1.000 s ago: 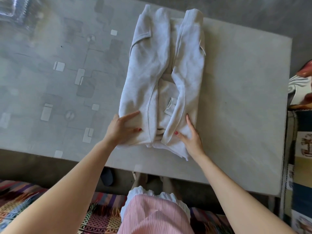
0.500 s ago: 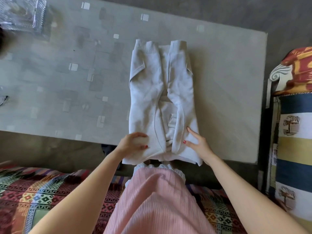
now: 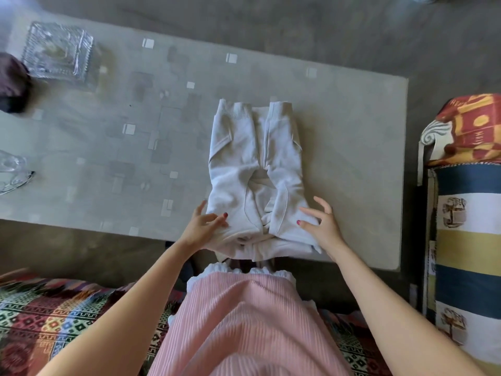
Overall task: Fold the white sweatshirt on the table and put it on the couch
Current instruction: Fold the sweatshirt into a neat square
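Note:
The white sweatshirt (image 3: 238, 164) lies on the glass-topped table (image 3: 352, 126), folded into a long narrow strip with both sleeves laid down its middle. Its near end hangs a little over the table's near edge. My left hand (image 3: 202, 226) pinches the near left corner, thumb on top of the cloth. Over the near right corner, my right hand (image 3: 324, 226) has its fingers spread and its thumb resting on the fabric. A couch (image 3: 466, 240) with a striped cover stands just right of the table.
A cut-glass dish (image 3: 57, 50) and a dark object (image 3: 10, 82) sit at the table's far left. Another glass piece (image 3: 10, 169) is at the left edge. A colourful woven cover (image 3: 54, 321) lies below left. My pink skirt (image 3: 244, 321) fills the lower middle.
The sweatshirt has slid toward me and its near end now overhangs the table edge. My left hand went from lying flat to pinching the corner. The view has pulled back.

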